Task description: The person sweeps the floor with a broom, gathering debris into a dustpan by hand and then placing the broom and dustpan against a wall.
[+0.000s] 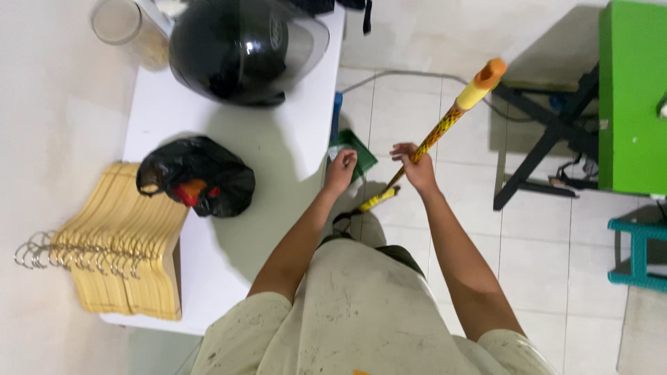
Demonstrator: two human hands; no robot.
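My right hand (pixel 415 165) grips a long broom handle (pixel 445 125) with a yellow and brown pattern, a yellow sleeve and an orange cap at its top. The stick slants down to the floor below my hands. My left hand (pixel 342 169) is closed around something small and pale, just beside the edge of the white table (pixel 292 146); I cannot make out what it is. A green dustpan (pixel 363 154) lies on the tiled floor right under my left hand.
On the table sit a black helmet (pixel 243 48), a black plastic bag (pixel 198 177), a stack of wooden hangers (pixel 121 243) and a clear jar (pixel 121 24). A green-topped table with black legs (pixel 632 97) and a teal stool (pixel 639 250) stand to the right.
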